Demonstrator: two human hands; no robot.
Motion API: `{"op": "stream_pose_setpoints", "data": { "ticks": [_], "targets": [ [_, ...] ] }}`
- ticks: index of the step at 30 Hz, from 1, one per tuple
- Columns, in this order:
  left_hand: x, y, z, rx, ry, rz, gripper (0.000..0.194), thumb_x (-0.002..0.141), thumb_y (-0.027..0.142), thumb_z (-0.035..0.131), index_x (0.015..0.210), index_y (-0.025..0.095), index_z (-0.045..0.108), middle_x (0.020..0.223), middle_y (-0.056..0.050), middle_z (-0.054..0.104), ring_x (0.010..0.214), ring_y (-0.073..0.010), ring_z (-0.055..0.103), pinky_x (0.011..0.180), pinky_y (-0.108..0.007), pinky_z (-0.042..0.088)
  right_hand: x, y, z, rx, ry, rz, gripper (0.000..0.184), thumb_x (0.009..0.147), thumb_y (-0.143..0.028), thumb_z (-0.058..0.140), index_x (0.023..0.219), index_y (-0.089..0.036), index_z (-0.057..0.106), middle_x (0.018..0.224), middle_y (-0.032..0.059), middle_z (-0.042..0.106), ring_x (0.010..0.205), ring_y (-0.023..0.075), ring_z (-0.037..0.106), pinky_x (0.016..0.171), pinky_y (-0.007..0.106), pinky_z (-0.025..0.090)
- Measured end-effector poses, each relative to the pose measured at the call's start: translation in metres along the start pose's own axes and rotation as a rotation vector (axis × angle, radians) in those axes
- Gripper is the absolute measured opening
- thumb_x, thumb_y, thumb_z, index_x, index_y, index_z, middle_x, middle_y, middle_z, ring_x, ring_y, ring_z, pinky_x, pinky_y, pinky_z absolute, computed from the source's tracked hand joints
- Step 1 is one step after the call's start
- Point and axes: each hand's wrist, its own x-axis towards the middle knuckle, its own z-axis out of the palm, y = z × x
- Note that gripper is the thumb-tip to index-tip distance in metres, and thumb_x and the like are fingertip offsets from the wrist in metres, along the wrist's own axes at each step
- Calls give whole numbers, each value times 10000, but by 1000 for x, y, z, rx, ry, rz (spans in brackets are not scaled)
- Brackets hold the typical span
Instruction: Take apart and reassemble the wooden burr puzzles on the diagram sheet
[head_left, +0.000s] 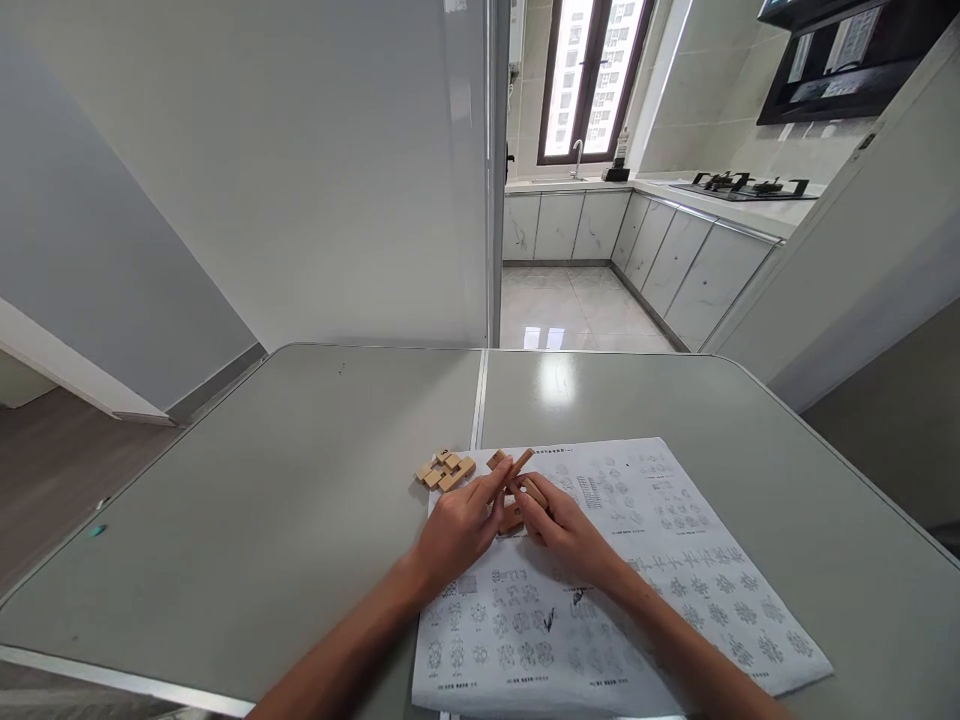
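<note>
Left hand (459,525): fingertips pinched on small, rectangular tan wooden pieces (523,461).
Right hand (559,525): grasping the same bunch from the other side (which finger presses which piece is hidden).
Wooden pieces: between the hands, above the large white paper sheet (679,540) printed with diagrams.
Block cluster: small tan wooden blocks (445,470) at the sheet's upper left corner.
Table: smooth grey-green top (322,470) beneath everything.

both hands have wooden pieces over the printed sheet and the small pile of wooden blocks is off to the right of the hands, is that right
The side is wrong: in the head view the pile of wooden blocks lies to the left of the left hand and right hand.
</note>
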Motion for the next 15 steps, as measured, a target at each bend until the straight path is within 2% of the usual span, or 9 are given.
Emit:
{"op": "stream_pose_setpoints", "data": {
  "ticks": [2, 5, 8, 10, 11, 15],
  "targets": [
    [0, 4, -3, -111, -28, -108, 671, 1019, 227, 559, 1622, 265, 268, 1277, -93, 745, 1079, -223, 758, 921, -352, 614, 0, 0, 0, 63, -15, 16, 370, 1061, -559, 475, 906, -224, 492, 656, -69, 389, 554, 117, 346, 519, 269, 298],
    [2, 10, -7, -341, -20, -333, 602, 1049, 327, 509, 1593, 233, 268, 1142, -73, 780, 1033, -222, 763, 948, -390, 591, 0, 2, -1, 134, -42, 33, 376, 1054, -578, 483, 946, -219, 511, 645, -77, 360, 531, 108, 319, 498, 266, 271],
    [9, 16, -11, -488, 16, -503, 444, 1088, 432, 413, 1465, 207, 476, 1088, -73, 788, 1000, -227, 756, 959, -405, 570, -1, 1, 0, 137, -65, 31, 392, 1049, -592, 485, 924, -222, 504, 635, -77, 360, 526, 107, 304, 494, 268, 266],
    [16, 18, -14, -548, 11, -544, 447, 1088, 493, 383, 1272, 194, 660, 1131, -91, 780, 1060, -250, 732, 994, -412, 551, -2, -3, 2, 127, -76, 21, 392, 1045, -595, 489, 914, -226, 497, 645, -74, 358, 532, 109, 301, 495, 269, 269],
    [19, 19, -16, -606, -11, -557, 480, 1088, 513, 369, 1216, 194, 704, 1159, -93, 776, 1091, -258, 721, 1021, -415, 541, -2, -5, 3, 117, -83, 17, 386, 1043, -594, 490, 925, -227, 501, 651, -74, 355, 536, 111, 302, 496, 269, 272],
    [24, 19, -19, -860, -123, -625, 525, 1068, 565, 405, 1284, 207, 722, 1244, -81, 763, 1178, -272, 702, 1104, -426, 513, -3, -14, 7, 69, -117, -1, 372, 1042, -594, 479, 985, -228, 523, 650, -73, 344, 539, 120, 299, 496, 271, 288]
  ]
}}
